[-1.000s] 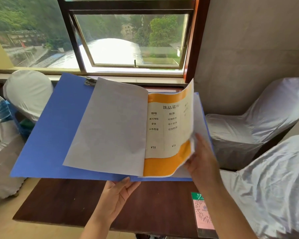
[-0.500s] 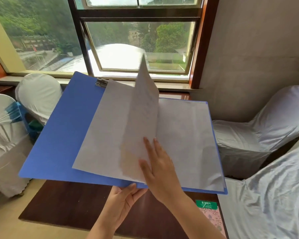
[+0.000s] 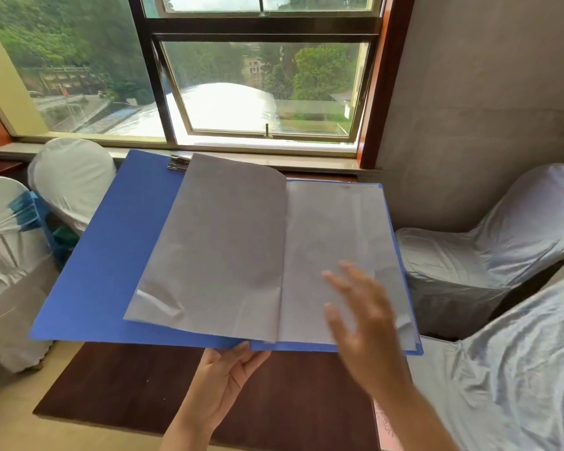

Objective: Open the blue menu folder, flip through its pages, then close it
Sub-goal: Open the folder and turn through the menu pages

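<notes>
The blue menu folder [image 3: 111, 255] is held open in the air above a dark wooden table [image 3: 127, 395]. Grey plastic sleeve pages lie flat on both sides of its spine; the left page [image 3: 222, 249] overlaps the blue cover, and the right page [image 3: 336, 229] is blank. A metal clip [image 3: 177, 164] shows at the top. My left hand [image 3: 223, 382] supports the folder from below at the spine, thumb on its front edge. My right hand [image 3: 368, 323] hovers blurred over the lower right page, fingers spread, holding nothing.
White-covered chairs stand at the left [image 3: 72, 180] and at the right [image 3: 489, 249], with another [image 3: 518, 369] at the near right. A pink card [image 3: 383, 424] lies on the table's right edge. A window [image 3: 258, 89] and grey wall are behind.
The orange menu page was turned from right to left and now lies flat on the left. My right hand let go of it and moved back to the right page.
</notes>
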{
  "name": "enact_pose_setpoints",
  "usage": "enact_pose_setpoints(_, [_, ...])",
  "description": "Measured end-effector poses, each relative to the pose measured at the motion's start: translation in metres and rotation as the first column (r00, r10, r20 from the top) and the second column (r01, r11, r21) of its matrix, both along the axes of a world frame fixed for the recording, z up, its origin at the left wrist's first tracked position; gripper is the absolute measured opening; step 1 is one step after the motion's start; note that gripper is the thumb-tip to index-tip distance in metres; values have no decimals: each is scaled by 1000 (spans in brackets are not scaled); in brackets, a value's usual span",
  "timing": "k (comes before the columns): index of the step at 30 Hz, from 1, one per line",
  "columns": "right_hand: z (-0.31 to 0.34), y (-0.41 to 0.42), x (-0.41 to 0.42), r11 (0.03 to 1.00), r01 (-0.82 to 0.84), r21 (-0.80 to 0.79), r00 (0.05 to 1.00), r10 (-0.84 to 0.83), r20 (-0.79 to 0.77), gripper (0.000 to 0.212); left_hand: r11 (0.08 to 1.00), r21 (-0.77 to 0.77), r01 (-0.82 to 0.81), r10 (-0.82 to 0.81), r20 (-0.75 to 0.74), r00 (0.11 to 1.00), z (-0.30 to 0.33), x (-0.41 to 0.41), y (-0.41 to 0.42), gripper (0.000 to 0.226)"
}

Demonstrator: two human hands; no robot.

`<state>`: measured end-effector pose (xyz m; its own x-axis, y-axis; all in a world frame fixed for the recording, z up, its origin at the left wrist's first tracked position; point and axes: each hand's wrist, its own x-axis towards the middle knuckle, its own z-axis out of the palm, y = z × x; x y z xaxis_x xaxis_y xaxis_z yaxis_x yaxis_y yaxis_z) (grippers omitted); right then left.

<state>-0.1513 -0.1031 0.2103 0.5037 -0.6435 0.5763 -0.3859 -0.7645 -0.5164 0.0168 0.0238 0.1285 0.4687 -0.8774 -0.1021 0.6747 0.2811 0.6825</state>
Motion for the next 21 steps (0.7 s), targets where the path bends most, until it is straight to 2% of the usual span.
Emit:
enact_pose_setpoints(1, [3,-13,-14,993,115,14,993,-115,11,47,1000,-2,-11,11,-10,1000,0,2,1,39])
enact_pose_setpoints(2, [5,-27,-30,979,182,92,983,-183,1,56,1000,-4,-20,20,-17,1000,-1,4,1,41])
enact_pose_setpoints(3, [7,-38,-44,952,172,254,984,-177,-3,66,1000,-6,-29,29,-22,999,-1,6,2,43])
enact_pose_setpoints(4, [10,-46,-56,883,79,464,993,-111,43,72,999,-8,-37,37,-23,999,-2,8,1,45])
enact_pose_setpoints(5, [13,-51,-66,758,-72,649,990,-25,140,73,999,-11,-40,40,-20,999,-2,10,0,46])
enact_pose_setpoints(6, [14,-55,-74,633,-211,745,970,39,241,70,999,-14,-39,39,-16,999,-1,11,-1,47])
enact_pose_setpoints(7, [14,-58,-80,564,-290,773,951,79,299,67,999,-18,-36,36,-12,999,0,12,-2,47])
enact_pose_setpoints(8, [14,-60,-85,541,-322,777,943,106,317,65,999,-21,-33,32,-8,999,1,13,-3,47])
enact_pose_setpoints(14, [11,-66,-95,592,-309,745,950,158,269,56,1000,-19,-23,23,5,1000,-1,18,-5,43])
enact_pose_setpoints(18, [11,-64,-89,653,-270,707,956,94,279,45,1000,-19,-19,19,10,1000,-2,19,-5,39])
enact_pose_setpoints(21, [7,-63,-80,752,-165,638,973,20,229,36,1000,-19,-16,16,11,1000,-1,18,-4,41])
